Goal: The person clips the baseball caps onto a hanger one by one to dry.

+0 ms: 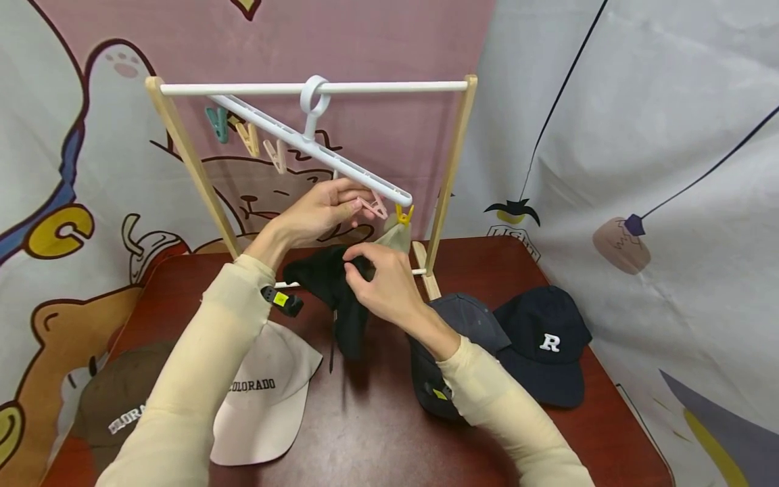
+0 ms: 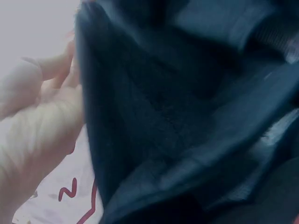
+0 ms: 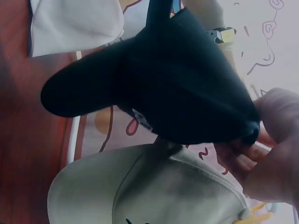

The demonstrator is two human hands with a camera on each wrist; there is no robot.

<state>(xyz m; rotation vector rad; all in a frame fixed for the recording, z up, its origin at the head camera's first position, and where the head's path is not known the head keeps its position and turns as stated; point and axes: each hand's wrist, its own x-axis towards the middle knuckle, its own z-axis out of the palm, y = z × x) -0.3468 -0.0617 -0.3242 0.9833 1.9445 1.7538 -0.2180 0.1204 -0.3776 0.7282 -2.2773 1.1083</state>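
My right hand (image 1: pixel 392 284) pinches the top of a black cap (image 1: pixel 331 277), which hangs in the air below the hanger with its brim down. In the right wrist view my fingers hold the crown's edge of this black cap (image 3: pixel 182 84). My left hand (image 1: pixel 328 206) pinches a pink clothespin (image 1: pixel 374 205) near the right end of the white hanger (image 1: pixel 341 164). A beige cap (image 1: pixel 397 237) hangs from the yellow clothespin (image 1: pixel 404 214) at that end, partly hidden behind my right hand. The black cap's dark fabric (image 2: pixel 163 107) fills most of the left wrist view.
A wood-and-white rack (image 1: pixel 395 86) carries the hanger. Green (image 1: pixel 218 124), yellow-orange (image 1: pixel 247 138) and pale pink (image 1: pixel 276 156) clothespins hang on its left side. On the table lie a navy R cap (image 1: pixel 544 345), a dark grey cap (image 1: pixel 465 318), a cream Colorado cap (image 1: pixel 262 399) and a brown cap (image 1: pixel 122 385).
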